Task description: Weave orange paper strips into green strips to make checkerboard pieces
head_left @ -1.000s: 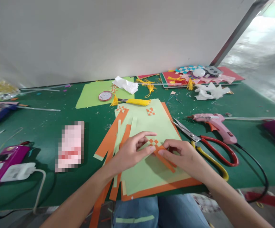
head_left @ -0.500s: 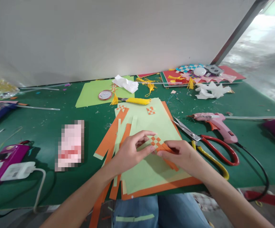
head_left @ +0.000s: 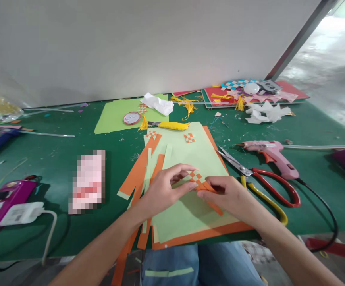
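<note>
Between my hands is a small piece of woven paper strips (head_left: 195, 176), checkered orange and pale green, with loose orange ends hanging toward the lower right. My left hand (head_left: 172, 184) pinches its left edge between thumb and fingers. The thumb and fingers of my right hand (head_left: 224, 192) close on the orange ends at its right. Both hands are above a stack of pale green paper (head_left: 187, 222) with orange sheets showing beneath. Left of the stack lie orange strips (head_left: 139, 174) and narrow green ones. A finished-looking checkered square (head_left: 189, 138) rests on the top sheet.
Scissors (head_left: 245, 171) and a pink glue gun (head_left: 269, 153) with its cable lie at right. Behind the stack are a yellow utility knife (head_left: 172, 126), a round tin (head_left: 132, 118) and crumpled tissue (head_left: 158, 104). A purple power strip (head_left: 11, 198) sits at left.
Both hands stay in nearly the same place on the woven piece. The orange ends at my right hand look drawn closer together; the view has shifted slightly.
</note>
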A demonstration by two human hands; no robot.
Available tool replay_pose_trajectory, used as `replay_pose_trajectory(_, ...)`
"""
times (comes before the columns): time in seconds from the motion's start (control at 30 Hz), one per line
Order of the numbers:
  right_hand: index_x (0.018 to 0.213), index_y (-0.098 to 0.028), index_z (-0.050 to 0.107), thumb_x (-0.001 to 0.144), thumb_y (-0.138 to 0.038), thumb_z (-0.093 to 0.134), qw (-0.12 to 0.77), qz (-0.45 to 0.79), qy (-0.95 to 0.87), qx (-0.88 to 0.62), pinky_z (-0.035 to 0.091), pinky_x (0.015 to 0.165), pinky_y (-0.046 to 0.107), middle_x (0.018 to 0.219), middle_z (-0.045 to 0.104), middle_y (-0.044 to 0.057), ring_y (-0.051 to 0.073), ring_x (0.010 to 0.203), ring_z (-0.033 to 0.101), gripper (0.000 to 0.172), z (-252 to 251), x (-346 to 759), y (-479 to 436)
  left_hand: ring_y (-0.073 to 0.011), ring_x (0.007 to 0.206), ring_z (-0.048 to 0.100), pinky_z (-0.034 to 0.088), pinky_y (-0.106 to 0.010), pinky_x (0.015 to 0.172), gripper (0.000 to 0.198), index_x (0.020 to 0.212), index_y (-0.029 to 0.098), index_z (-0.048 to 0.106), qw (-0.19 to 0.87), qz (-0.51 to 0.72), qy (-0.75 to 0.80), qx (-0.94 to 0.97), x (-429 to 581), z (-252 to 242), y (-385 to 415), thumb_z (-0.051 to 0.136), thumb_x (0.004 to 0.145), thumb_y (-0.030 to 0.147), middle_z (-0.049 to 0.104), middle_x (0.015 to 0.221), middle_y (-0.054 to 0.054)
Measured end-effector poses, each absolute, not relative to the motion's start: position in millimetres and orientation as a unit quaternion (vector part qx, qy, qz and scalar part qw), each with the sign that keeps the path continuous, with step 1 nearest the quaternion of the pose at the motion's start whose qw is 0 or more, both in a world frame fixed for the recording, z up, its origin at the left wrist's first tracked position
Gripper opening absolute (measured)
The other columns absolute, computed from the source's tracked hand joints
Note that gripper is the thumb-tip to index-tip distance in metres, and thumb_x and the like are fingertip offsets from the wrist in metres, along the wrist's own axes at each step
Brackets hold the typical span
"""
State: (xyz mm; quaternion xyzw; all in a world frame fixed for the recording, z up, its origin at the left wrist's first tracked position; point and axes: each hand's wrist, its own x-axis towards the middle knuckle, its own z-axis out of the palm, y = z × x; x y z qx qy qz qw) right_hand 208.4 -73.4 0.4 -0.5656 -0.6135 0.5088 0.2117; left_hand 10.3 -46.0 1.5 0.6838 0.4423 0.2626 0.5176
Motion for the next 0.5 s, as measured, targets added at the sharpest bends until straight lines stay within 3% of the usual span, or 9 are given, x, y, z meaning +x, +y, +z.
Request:
replay_pose_trajectory(0.2,0.058,-0.019,0.035,0.079,-0.046,0.057,0.209,0.46,-0.641,-0.578,0.021,0.049,0.023,0.057,0.028,-0.006,0.009,0.056,0.026,0.04,-1.6,205.6,-74.1,-0.0102,0.078,0.052,0.042,-0.02,0.073,0.028,0.113,0.029,0.062,0.518,0.267,0.433,0.688,10.2,2.2,-45.9,0.063,0.087,0.036,0.053,0.084,0.003)
replay_pose_trajectory(0.5,0.059,-0.02,0.031,0.081,-0.046,0.054,0.215,0.488,-0.621,-0.575,0.019,0.046,0.024,0.056,0.024,-0.006,0.008,0.053,0.025,0.041,-2.9,205.1,-74.8,-0.0092,0.071,0.045,0.039,-0.02,0.067,0.031,0.118,0.029,0.058,0.55,0.269,0.421,0.669,10.6,6.4,-46.6,0.062,0.087,0.03,0.045,0.077,0.005)
